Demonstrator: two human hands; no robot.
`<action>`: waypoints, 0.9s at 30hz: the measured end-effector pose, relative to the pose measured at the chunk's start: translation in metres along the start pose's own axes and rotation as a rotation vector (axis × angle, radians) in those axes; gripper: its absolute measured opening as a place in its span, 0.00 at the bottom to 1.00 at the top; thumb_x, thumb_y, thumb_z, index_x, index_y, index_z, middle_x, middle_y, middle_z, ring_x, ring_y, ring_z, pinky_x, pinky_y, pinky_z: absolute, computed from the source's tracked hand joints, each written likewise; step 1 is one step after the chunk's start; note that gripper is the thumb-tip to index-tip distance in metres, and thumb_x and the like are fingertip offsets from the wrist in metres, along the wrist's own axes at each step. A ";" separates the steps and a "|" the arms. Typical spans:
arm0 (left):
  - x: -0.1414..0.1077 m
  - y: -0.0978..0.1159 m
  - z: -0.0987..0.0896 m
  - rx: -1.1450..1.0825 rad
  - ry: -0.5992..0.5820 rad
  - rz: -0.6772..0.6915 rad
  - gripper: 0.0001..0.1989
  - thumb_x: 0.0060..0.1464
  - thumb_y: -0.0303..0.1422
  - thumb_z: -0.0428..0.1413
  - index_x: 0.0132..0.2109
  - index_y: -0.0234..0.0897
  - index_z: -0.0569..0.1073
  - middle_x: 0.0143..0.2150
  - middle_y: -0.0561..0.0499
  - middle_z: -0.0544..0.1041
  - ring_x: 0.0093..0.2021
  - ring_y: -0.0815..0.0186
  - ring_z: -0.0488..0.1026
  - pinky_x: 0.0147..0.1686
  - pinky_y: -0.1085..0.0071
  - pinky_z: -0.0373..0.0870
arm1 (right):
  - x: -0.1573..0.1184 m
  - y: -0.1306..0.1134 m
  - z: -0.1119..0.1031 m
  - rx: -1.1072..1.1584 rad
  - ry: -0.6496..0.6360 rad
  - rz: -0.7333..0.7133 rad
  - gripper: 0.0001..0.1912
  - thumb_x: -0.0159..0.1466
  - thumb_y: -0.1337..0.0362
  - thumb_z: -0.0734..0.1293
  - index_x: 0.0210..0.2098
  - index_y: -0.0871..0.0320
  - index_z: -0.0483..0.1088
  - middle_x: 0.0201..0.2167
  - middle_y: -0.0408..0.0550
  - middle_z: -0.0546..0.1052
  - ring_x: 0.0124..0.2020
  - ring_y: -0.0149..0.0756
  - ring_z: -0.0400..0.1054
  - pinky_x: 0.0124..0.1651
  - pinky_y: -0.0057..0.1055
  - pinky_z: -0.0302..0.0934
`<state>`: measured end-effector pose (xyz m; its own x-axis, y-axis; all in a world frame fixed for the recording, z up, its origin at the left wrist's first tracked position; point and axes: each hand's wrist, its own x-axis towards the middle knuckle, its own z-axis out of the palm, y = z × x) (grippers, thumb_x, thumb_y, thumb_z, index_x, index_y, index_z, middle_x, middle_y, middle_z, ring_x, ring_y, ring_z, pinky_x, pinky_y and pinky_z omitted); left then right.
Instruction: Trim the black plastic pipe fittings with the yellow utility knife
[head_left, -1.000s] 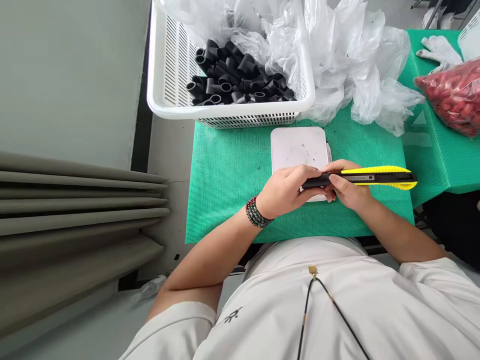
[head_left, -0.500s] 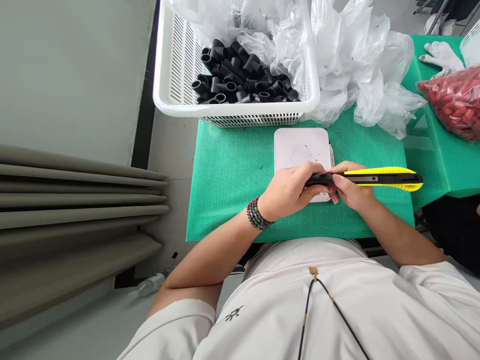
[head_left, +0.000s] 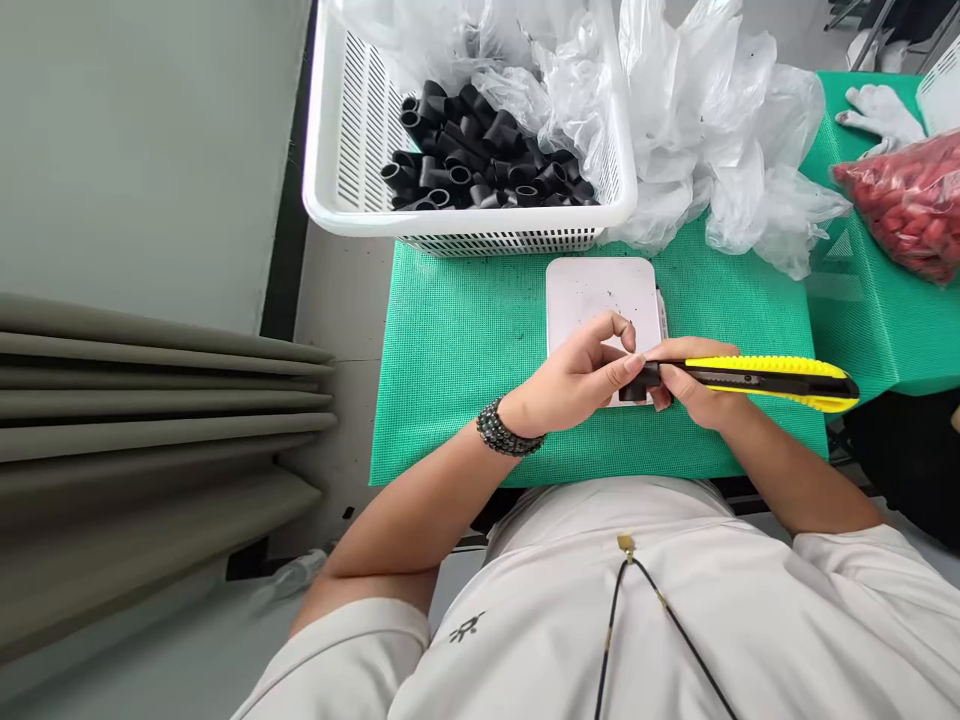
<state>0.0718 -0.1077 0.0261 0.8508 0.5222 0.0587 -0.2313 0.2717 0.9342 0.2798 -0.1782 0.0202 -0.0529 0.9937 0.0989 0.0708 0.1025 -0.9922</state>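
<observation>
A seated person grips a yellow-and-black utility knife in the right hand, fingers closed around its body and its far end pointing right. The left hand pinches a small black pipe fitting between thumb and fingers, with the fitting right against the nose of the knife. Fingers hide the blade, so it is hard to say whether it touches the fitting. Both hands work just above a white cutting board, flecked with dark bits, on a green mesh mat. Beyond it, a white slotted plastic basket holds a heap of black pipe fittings among clear plastic bags, which spill over to the right. Farther right, on another green surface, lie a bag of red items and a white work glove. A dark beaded bracelet circles the left wrist.
</observation>
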 end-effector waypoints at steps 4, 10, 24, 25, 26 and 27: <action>0.001 -0.007 -0.004 0.512 0.098 0.284 0.27 0.70 0.59 0.56 0.53 0.40 0.64 0.40 0.47 0.83 0.34 0.65 0.80 0.33 0.71 0.70 | 0.002 0.000 0.003 0.087 0.079 0.065 0.17 0.68 0.46 0.76 0.42 0.52 0.85 0.20 0.40 0.79 0.16 0.31 0.70 0.18 0.28 0.66; 0.001 -0.015 -0.011 1.410 0.258 0.663 0.17 0.77 0.45 0.49 0.55 0.36 0.72 0.41 0.45 0.83 0.38 0.61 0.80 0.37 0.68 0.70 | 0.004 0.001 0.010 0.219 0.130 0.081 0.18 0.66 0.44 0.77 0.40 0.52 0.83 0.19 0.39 0.76 0.16 0.30 0.67 0.18 0.28 0.63; 0.002 -0.025 -0.001 1.211 0.329 0.748 0.13 0.78 0.42 0.48 0.53 0.38 0.70 0.37 0.49 0.83 0.33 0.66 0.82 0.33 0.72 0.72 | 0.000 0.005 0.010 0.141 0.089 0.080 0.17 0.68 0.43 0.74 0.41 0.48 0.83 0.22 0.41 0.77 0.19 0.36 0.69 0.24 0.35 0.68; 0.001 -0.026 -0.002 1.186 0.312 0.729 0.13 0.78 0.42 0.49 0.53 0.38 0.71 0.37 0.49 0.82 0.33 0.65 0.82 0.33 0.72 0.72 | 0.000 0.004 0.011 0.166 0.076 0.073 0.16 0.68 0.44 0.75 0.41 0.48 0.83 0.22 0.41 0.78 0.19 0.35 0.69 0.23 0.34 0.68; 0.001 -0.026 -0.002 1.163 0.298 0.708 0.13 0.77 0.42 0.49 0.53 0.38 0.71 0.37 0.48 0.82 0.33 0.65 0.82 0.32 0.71 0.71 | 0.000 0.004 0.011 0.195 0.063 0.061 0.14 0.69 0.45 0.75 0.41 0.48 0.83 0.22 0.41 0.78 0.19 0.35 0.69 0.23 0.34 0.67; 0.000 -0.027 -0.003 1.143 0.290 0.689 0.13 0.77 0.42 0.49 0.53 0.38 0.71 0.37 0.47 0.82 0.33 0.64 0.82 0.32 0.71 0.71 | 0.000 0.004 0.011 0.221 0.055 0.050 0.13 0.69 0.47 0.75 0.41 0.48 0.83 0.23 0.41 0.78 0.19 0.34 0.70 0.22 0.33 0.67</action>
<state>0.0767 -0.1128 -0.0001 0.5619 0.4663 0.6833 0.0718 -0.8504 0.5212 0.2687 -0.1785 0.0158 -0.0001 0.9989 0.0473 -0.1479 0.0467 -0.9879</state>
